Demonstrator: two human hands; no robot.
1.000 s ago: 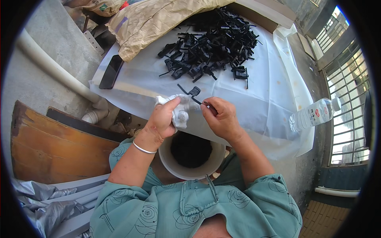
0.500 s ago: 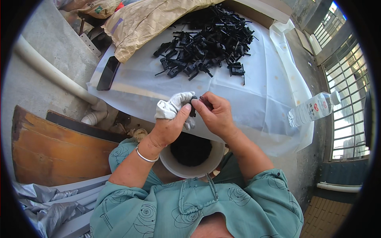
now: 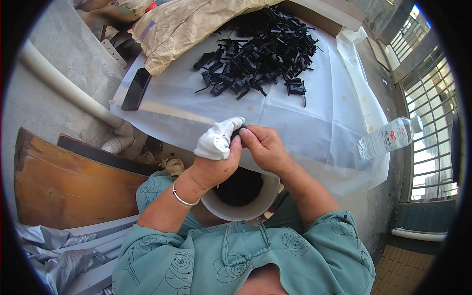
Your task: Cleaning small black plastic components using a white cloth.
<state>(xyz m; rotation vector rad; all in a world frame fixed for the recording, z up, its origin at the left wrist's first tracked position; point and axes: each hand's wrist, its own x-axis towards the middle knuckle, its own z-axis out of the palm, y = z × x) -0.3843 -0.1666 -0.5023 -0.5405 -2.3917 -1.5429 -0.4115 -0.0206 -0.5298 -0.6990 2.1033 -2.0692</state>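
Observation:
My left hand (image 3: 219, 152), partly covered by a white cloth glove (image 3: 214, 141) with its thumb bare, grips a small black plastic part (image 3: 238, 131). The fingers of my right hand (image 3: 265, 149) pinch the same part from the other side, so both hands meet at the table's near edge. Much of the part is hidden behind fingers and glove. Below the hands, between my knees, stands a pale bucket (image 3: 268, 199) with a dark mass inside. A heap of black plastic parts (image 3: 265, 51) lies farther back on the table.
White plastic sheeting (image 3: 314, 123) covers the table. A phone (image 3: 136, 89) and brown paper (image 3: 182, 32) lie at its left, and a clear water bottle (image 3: 388, 137) lies tilted at the right. An orange-brown board (image 3: 73, 184) and a white pipe (image 3: 69, 88) are on the left.
Both hands have come closer together and turned slightly, with the left wrist shifting right. The black part, which showed more before, is now mostly covered by the fingers and glove.

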